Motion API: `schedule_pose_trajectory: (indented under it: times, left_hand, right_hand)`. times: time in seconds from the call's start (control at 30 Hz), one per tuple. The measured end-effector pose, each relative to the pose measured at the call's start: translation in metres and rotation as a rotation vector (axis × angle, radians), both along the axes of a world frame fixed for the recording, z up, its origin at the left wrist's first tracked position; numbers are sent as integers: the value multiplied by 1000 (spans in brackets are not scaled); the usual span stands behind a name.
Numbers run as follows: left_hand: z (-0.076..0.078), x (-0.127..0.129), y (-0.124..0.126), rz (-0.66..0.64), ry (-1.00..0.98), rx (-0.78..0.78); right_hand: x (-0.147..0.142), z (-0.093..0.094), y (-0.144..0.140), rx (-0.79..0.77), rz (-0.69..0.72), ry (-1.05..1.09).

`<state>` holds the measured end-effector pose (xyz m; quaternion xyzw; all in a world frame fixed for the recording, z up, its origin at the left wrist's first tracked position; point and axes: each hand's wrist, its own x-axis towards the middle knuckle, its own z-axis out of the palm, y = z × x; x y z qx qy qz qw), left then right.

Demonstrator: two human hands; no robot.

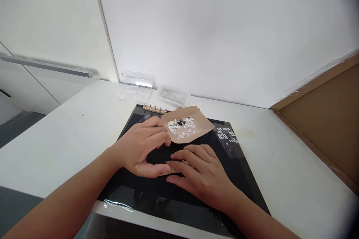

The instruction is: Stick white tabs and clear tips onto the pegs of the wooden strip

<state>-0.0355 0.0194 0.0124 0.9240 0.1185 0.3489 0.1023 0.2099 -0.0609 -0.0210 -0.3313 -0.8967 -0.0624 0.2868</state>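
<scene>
My left hand [141,146] and my right hand [200,173] rest together on a black mat [134,194], fingertips meeting over a small tan piece [171,171] that is mostly hidden beneath them. Both hands press or pinch this piece; its exact shape cannot be made out. Just beyond my fingers lies a brown paper piece [196,121] carrying several tiny white bits and a few dark ones [181,125]. A wooden strip with small metal pins [155,108] sits at the mat's far edge.
The mat lies on a white table [70,138] against a white wall. A clear plastic tray [172,96] and a clear bag [129,92] sit at the back. White printed marks [227,136] show on the mat's right side. A cardboard panel [325,115] leans at right.
</scene>
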Motion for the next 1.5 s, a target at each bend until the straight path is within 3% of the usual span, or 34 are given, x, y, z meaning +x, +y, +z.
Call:
schedule_pose_trajectory:
  times: [0.27,0.47,0.7,0.9,1.17,1.37,1.5]
  left_hand:
    - [-1,-3,2,1,54,-32]
    - [-3,-3,4,4,70,-48]
    - [0,-5,3,11,100,-76]
    - [-2,-5,5,20,122,-103]
    - [-5,-8,9,60,133,-105]
    - [-7,-9,12,82,110,-116]
    - [-9,-10,13,92,89,-100]
  right_hand:
    - [27,12,9,-135,4,20]
    - [57,17,16,-383,-70,-58]
    - [51,7,17,-704,-23,58]
    - [50,2,20,-772,-41,137]
    - [58,9,24,-877,-52,238]
    - [72,9,26,-883,-81,369]
    - [82,19,24,-843,-106,494]
